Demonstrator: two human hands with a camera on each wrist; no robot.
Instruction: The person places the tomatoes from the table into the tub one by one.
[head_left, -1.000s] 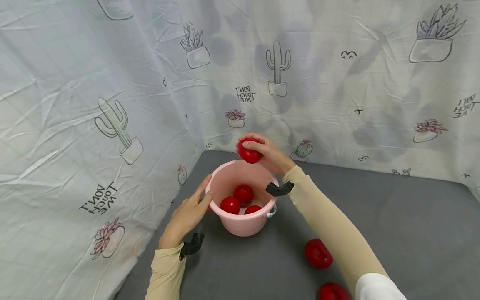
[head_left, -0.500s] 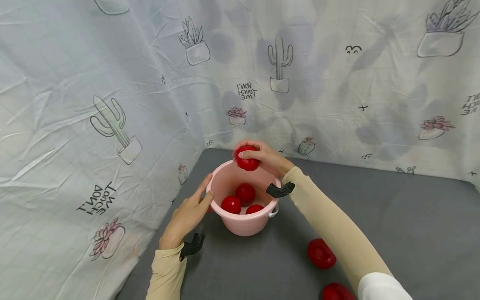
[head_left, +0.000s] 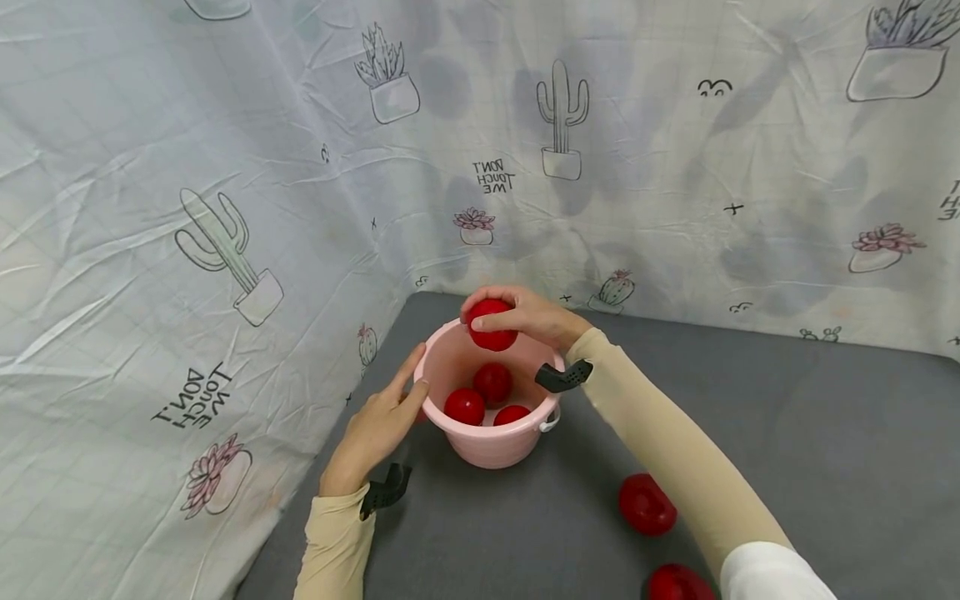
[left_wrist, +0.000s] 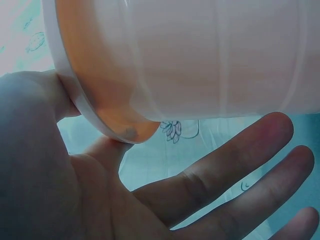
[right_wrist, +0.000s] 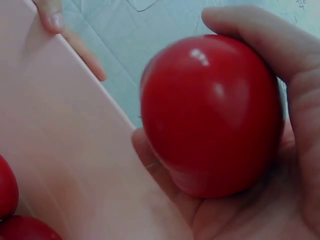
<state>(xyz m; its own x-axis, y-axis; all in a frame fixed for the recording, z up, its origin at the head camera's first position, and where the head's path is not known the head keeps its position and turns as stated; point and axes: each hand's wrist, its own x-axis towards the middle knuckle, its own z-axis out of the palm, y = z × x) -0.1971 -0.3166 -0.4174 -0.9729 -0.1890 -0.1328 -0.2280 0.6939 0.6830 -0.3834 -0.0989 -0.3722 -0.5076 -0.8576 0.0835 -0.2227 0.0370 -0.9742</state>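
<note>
1) So the hands are both busy: the right hand has its fingers and thumb curled round a shiny round red thing, gripping it pretty snugly
2) That red thing sits just above the middle of the head frame, overlapping the far side of the bucket's mouth; can't really tell if it's touching the rim
3) The left hand is left of centre, pinching the rim with thumb inside and index finger outside, while the other three fingers are stretched out and spread below the bucket in the left wrist view
4) The pink bucket stands upright around the centre of the frame, with a white handle end poking out on its right side
5) Inside it are three more red ones: one at the left, one further back and one nearer the front right, that last one partly hidden by the rim
6) Two loose red ones are on the grey counter, lower right of the frame: one beside the right sleeve, the other cut off by the bottom edge
7) Behind everything hangs a pale, wrinkly cloth with cactus and potted-plant drawings, the lettering on it mirrored
</note>
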